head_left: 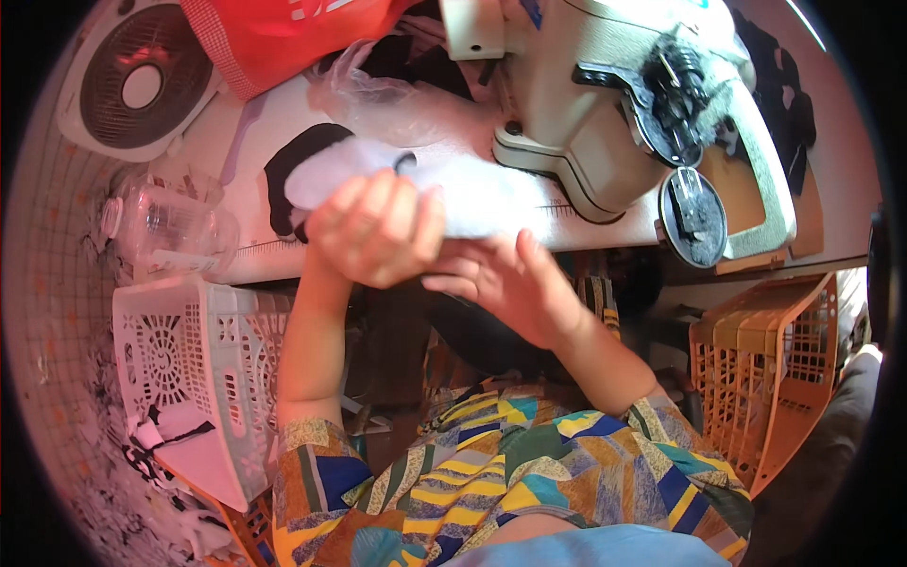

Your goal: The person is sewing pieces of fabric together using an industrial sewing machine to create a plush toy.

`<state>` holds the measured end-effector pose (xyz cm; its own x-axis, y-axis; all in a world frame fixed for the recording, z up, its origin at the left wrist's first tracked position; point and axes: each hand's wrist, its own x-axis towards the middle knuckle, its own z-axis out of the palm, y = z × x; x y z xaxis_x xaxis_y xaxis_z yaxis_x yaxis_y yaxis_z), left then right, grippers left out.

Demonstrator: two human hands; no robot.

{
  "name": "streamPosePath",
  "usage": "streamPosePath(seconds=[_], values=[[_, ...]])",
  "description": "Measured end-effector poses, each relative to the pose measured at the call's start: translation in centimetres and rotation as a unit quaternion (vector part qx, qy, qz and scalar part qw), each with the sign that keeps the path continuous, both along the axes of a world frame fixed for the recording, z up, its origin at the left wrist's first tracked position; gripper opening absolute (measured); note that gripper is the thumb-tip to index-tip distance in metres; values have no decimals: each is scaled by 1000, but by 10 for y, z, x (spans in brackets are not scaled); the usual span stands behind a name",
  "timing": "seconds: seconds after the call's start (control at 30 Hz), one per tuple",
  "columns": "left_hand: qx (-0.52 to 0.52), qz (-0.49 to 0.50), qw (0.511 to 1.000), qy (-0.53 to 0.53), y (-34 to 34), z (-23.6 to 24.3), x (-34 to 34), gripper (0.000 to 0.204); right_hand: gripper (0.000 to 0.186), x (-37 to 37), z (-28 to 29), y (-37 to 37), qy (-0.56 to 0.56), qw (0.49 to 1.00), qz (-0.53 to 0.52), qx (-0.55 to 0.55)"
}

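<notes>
On the white worktable lies a white fluffy fabric piece, with a dark bit at its upper edge. A black fabric piece sticks out at its left end. My left hand is closed over the lower edge of the white piece, its fingers curled and a little blurred. What those fingers hold is hidden. Just to the right, at the table's front edge, my right hand has its thumb and fingers apart, nothing visibly held. Beyond both hands stands a pale green sewing machine with lint-covered black parts.
A clear plastic bag and a red bag lie at the back. At left are a fan, a clear plastic jar and a white crate. An orange crate stands at right. A round lint-filled part juts near the table edge.
</notes>
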<state>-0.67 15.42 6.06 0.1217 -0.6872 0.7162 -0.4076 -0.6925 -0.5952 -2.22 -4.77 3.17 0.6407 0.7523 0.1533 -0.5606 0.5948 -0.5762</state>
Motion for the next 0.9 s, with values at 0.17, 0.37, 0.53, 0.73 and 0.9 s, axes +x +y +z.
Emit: streamPosePath(seconds=[0.17, 0.37, 0.53, 0.73, 0.9], values=[[-8, -4, 997, 71, -10, -4, -18, 24, 39, 15, 5, -5, 68, 985, -54, -152], [-241, 294, 889, 255, 10, 6, -18, 54, 38, 2, -3, -71, -57, 959, -96, -260], [-306, 241, 786, 480, 24, -4, -20, 23, 36, -16, -70, -142, -137, 960, 2, -242], [-510, 146, 817, 228, 40, 8, 13, 14, 28, -40, -72, -144, -173, 867, -17, -468], [-379, 265, 886, -23, 75, 9, 51, 22, 29, -26, -90, -136, -182, 848, -63, -494]])
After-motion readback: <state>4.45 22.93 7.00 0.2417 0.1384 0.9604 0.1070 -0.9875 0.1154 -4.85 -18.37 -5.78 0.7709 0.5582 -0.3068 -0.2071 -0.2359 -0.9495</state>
